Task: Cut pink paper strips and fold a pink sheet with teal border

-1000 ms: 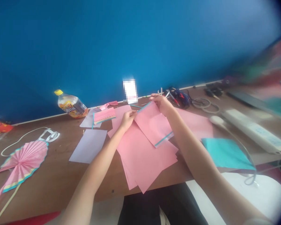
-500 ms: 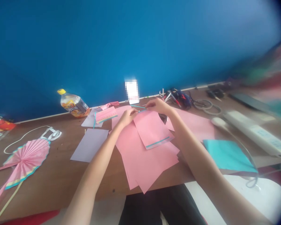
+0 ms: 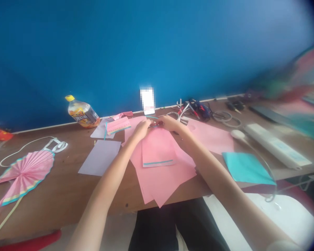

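Note:
A pink paper sheet [image 3: 158, 146] with a thin blue strip along its near edge lies over larger pink sheets [image 3: 164, 184]. My left hand [image 3: 143, 129] has its fingers closed at the left of the sheet's far edge. Close beside it, my right hand [image 3: 169, 122] is closed on the same edge. The fingers of both hands bend inward and partly hide that edge. A thin blue strip of paper [image 3: 152, 117] shows just beyond the hands.
On the left are a pink pleated paper fan [image 3: 28, 174], a lilac sheet [image 3: 101, 158] and a drink bottle [image 3: 82, 113]. A folded pink piece [image 3: 117, 126] lies behind. To the right are a turquoise sheet [image 3: 247, 168], a white power strip [image 3: 277, 146] and coiled cable [image 3: 227, 118].
My right hand has moved left, closer to my left hand. The small pink sheet has swung round, so its blue-striped near edge now lies almost level. The view has shifted slightly.

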{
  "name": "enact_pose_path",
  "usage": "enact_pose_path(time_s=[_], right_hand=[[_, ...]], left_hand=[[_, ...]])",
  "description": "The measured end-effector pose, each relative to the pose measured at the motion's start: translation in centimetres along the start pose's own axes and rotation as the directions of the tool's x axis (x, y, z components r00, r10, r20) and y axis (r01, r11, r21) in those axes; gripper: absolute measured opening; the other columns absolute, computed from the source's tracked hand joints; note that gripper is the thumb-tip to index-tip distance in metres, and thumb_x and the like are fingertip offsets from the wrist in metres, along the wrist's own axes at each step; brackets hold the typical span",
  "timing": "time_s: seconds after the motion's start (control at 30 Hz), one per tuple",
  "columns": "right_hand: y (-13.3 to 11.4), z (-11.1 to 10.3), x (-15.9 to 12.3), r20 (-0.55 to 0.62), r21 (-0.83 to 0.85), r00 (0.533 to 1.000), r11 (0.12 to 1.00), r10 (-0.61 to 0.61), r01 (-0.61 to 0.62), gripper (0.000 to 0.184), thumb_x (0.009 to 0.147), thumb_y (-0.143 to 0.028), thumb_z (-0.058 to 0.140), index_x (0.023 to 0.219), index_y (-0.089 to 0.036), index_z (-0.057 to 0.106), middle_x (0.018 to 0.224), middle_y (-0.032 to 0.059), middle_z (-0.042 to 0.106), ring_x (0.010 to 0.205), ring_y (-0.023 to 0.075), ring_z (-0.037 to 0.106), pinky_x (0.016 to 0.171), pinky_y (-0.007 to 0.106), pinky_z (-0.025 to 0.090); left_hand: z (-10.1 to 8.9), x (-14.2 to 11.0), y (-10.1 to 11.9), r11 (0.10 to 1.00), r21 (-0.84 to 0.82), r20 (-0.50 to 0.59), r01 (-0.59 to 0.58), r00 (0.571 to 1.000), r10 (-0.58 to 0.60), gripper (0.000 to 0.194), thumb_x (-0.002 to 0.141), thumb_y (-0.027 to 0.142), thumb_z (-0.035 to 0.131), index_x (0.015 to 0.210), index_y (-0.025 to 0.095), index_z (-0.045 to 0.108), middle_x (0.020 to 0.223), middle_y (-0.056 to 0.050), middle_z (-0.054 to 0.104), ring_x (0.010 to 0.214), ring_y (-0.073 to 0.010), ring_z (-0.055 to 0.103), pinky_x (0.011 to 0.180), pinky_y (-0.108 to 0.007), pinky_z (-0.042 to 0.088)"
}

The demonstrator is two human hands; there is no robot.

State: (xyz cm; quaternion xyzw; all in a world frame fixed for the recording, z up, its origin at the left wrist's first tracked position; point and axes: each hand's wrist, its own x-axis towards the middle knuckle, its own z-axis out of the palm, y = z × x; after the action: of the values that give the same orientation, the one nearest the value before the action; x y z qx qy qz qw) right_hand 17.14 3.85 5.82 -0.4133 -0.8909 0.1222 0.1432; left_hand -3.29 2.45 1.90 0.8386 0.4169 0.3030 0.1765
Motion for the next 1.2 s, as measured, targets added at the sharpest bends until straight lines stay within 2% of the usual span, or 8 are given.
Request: enact_pose_path(time_s=[0.13,0.3,0.4,0.53,0.63,0.73,0.93,1.2], right_hand=[[0.2,0.7,-0.3,0.0,-0.075,1.0,0.997,0.01,-0.01,0.029,0.074,-0.005,0.054,0.092,-0.019,0.072,0.092,0.0062,0.072,0.078,0.0186,0.06,0.066,0.025,0.036],[0.6,2.1,-0.6,-0.104,-0.167,0.992,0.984,-0.073,0.055,0.024,0.078,-0.008,0.054,0.093,-0.019,0.07,0.099,0.0077,0.069,0.097,0.0217,0.058,0.077,0.027,0.037],[0.4,2.9,-1.4,-0.196,-0.227,0.976,0.973,-0.096,0.05,0.019,0.083,-0.011,0.052,0.089,-0.018,0.069,0.096,0.0079,0.068,0.096,0.022,0.056,0.079,0.03,0.036],[0.0,4.0,-2.8,-0.286,-0.313,0.952,0.95,-0.108,0.013,0.024,0.09,-0.014,0.045,0.091,-0.017,0.068,0.095,0.0102,0.066,0.092,0.0229,0.052,0.077,0.033,0.034],[0.1,4.5,-3.5,-0.263,-0.31,0.957,0.95,-0.122,0.036,0.027,0.09,-0.012,0.043,0.095,-0.016,0.069,0.095,0.0106,0.065,0.09,0.0223,0.051,0.076,0.032,0.035],[0.4,4.6,-3.9,-0.223,-0.268,0.966,0.961,-0.132,0.07,0.032,0.084,-0.004,0.043,0.099,-0.016,0.069,0.098,0.0096,0.065,0.092,0.0212,0.051,0.078,0.03,0.038],[0.6,4.5,-4.4,-0.238,-0.242,0.966,0.969,-0.101,0.041,0.04,0.075,-0.001,0.044,0.102,-0.017,0.07,0.099,0.0094,0.065,0.095,0.0228,0.052,0.08,0.031,0.039],[0.4,4.4,-4.4,-0.232,-0.252,0.964,0.965,-0.132,0.072,0.042,0.072,0.0,0.044,0.101,-0.016,0.071,0.095,0.0102,0.064,0.09,0.0233,0.05,0.082,0.032,0.038]], left_hand=[[1.2,0.0,-0.3,0.999,-0.046,-0.055,0.01,0.998,-0.013,0.025,0.082,0.016,0.051,0.098,0.017,0.07,0.099,-0.009,0.067,0.092,-0.0216,0.058,0.085,-0.034,0.044],[1.5,-0.5,-0.2,0.999,-0.003,-0.078,-0.039,0.996,0.039,0.023,0.085,0.015,0.05,0.097,0.017,0.069,0.098,-0.009,0.066,0.093,-0.0218,0.058,0.086,-0.035,0.045],[1.4,-1.0,-0.1,0.994,0.054,-0.058,-0.096,0.993,0.099,0.026,0.086,0.011,0.046,0.1,0.018,0.068,0.1,-0.01,0.065,0.098,-0.0224,0.057,0.088,-0.035,0.045],[1.6,-1.5,-0.4,0.975,0.172,-0.031,-0.138,0.989,0.145,0.033,0.088,0.008,0.04,0.102,0.018,0.068,0.097,-0.009,0.064,0.098,-0.0219,0.056,0.089,-0.037,0.044],[1.8,-1.7,-0.5,0.95,0.268,-0.017,-0.162,0.985,0.173,0.032,0.09,0.008,0.038,0.1,0.017,0.068,0.094,-0.01,0.063,0.095,-0.0219,0.055,0.087,-0.036,0.044],[1.8,-2.0,-0.3,0.925,0.329,-0.012,-0.189,0.979,0.205,0.03,0.092,0.009,0.038,0.098,0.015,0.067,0.096,-0.011,0.062,0.097,-0.022,0.053,0.086,-0.035,0.043],[2.0,-2.5,0.1,0.895,0.397,-0.014,-0.203,0.974,0.227,0.023,0.094,0.021,0.044,0.093,0.017,0.067,0.097,-0.009,0.06,0.1,-0.0221,0.049,0.086,-0.035,0.042],[2.2,-2.5,0.4,0.858,0.479,0.012,-0.186,0.979,0.205,0.025,0.093,0.014,0.043,0.093,0.016,0.067,0.095,-0.01,0.058,0.098,-0.023,0.047,0.084,-0.034,0.04]])
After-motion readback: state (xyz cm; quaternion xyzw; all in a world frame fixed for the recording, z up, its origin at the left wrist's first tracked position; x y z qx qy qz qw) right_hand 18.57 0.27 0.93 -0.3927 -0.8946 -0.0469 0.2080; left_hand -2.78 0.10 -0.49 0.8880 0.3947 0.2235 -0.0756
